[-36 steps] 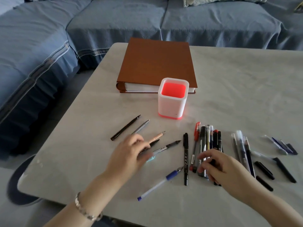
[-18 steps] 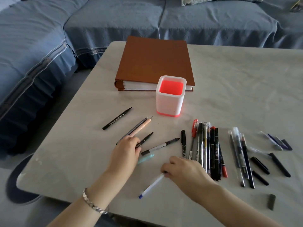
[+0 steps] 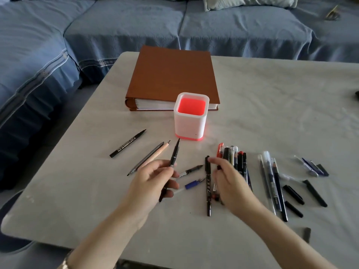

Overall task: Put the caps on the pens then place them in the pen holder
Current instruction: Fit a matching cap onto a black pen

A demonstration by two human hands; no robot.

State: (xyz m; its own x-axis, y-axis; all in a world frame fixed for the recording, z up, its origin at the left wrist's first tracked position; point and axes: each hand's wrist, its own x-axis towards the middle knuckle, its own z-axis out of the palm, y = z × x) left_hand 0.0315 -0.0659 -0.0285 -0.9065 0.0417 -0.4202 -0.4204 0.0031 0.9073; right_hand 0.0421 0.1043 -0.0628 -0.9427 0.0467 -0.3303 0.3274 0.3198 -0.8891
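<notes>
Item: black fine-tip pen (image 3: 175,153), uncapped, pinched mid-barrel in left grip (image 3: 152,184), lifted off bench (image 3: 272,98), tip aimed toward pen holder (image 3: 189,125).
Right grip (image 3: 231,183): fingers (image 3: 213,161) curled low over row of pens (image 3: 233,158), beside black marker (image 3: 208,187); blurred, so cannot tell whether closed on anything.
Pen holder: white, red-lit inside, upright before brown binder (image 3: 172,74), no pens showing in it.
Further uncapped pens lying on bench near left grip: lettered black pen (image 3: 128,143), blue-collared pen (image 3: 191,185).
Loose black caps (image 3: 293,194) well to the right, apart from both grips.
Step judged in hand: finding a cap for the held pen.
Next move: matching cap fetched by right grip, pushed over tip, then pen dropped upright into holder.
</notes>
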